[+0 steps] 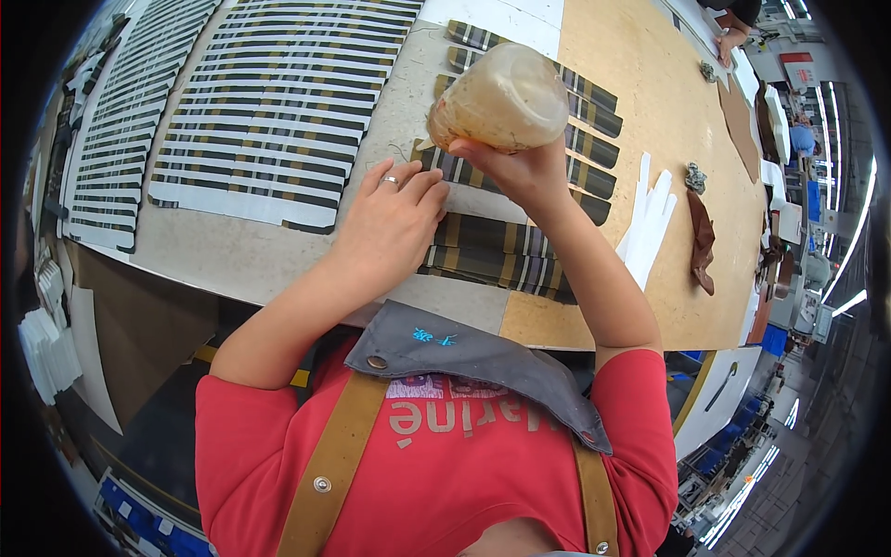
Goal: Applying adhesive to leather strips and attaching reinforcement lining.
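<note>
My right hand [524,174] grips a squat translucent plastic bottle [510,97], stained yellowish brown. The bottle is tipped over, its narrow end low and to the left, above a row of dark plaid fabric strips [588,144]. On the table at the left ends of those strips rests my left hand [388,218], palm down with fingers stretched out and a ring on one of them. Its fingertips touch or almost touch a strip just below the bottle's narrow end. Nearer to me lies a stack of folded-looking plaid pieces [492,243], partly behind my right forearm.
Two large panels of spaced plaid strips [278,102] cover the left of the table [399,111]. White strips [650,213], a brown scrap [701,246] and small crumpled lumps [695,176] lie on the right. Another person's hand [733,39] is at the far right.
</note>
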The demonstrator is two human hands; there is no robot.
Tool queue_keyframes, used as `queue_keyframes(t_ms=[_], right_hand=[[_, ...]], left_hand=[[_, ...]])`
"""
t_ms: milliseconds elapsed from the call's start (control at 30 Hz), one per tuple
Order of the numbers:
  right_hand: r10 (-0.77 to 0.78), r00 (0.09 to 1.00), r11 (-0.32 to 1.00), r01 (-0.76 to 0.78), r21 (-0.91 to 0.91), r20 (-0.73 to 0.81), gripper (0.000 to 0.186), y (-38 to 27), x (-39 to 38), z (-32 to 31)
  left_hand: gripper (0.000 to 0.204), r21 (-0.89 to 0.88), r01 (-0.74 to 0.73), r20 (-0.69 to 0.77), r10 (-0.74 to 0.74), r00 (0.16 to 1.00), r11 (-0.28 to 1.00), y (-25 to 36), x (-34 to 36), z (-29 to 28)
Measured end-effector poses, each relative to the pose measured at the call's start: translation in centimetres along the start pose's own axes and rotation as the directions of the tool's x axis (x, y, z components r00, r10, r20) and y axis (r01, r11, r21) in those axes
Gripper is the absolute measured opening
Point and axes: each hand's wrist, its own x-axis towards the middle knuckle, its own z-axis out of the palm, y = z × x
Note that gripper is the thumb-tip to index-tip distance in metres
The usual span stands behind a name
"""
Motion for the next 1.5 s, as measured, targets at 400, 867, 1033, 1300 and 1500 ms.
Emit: queue_keyframes(t_ms=[400, 867, 1033, 1300, 1500], right_hand=[[-0.044, 0.997, 0.996, 0.038, -0.080, -0.070, 0.094, -0.7, -3.4, -5.5], [0.136, 0.948, 0.990, -0.140, 0.006, -0.286, 0.077, 1.5, -9.9, -12.5], [0.113, 0.909, 0.992, -0.083, 0.092, -0.400, 0.056, 1.5, -11.5, -14.2], [0.074, 0.850, 0.983, -0.150, -0.106, -0.521, 0.056, 1.2, -12.8, -17.2], [0.211, 0.883, 0.878, 0.018, 0.478, -0.420, 0.047, 0.2, -10.0, -13.4]], left_hand=[[0.020, -0.010, -0.016, 0.003, 0.016, 1.000, 1.000, -0.1, 0.5, -0.4], [0.018, 0.025, 0.010, 0.075, -0.012, 0.997, 1.000, 0.8, 1.5, -1.3], [0.018, 0.022, 0.033, 0.096, -0.035, 0.995, 0.999, 0.9, 1.6, -1.5], [0.016, 0.033, -0.003, 0.052, 0.002, 0.999, 0.999, 0.8, 1.9, -1.5], [0.017, 0.015, 0.019, 0.064, -0.020, 0.998, 1.000, 0.6, 1.8, -1.4]])
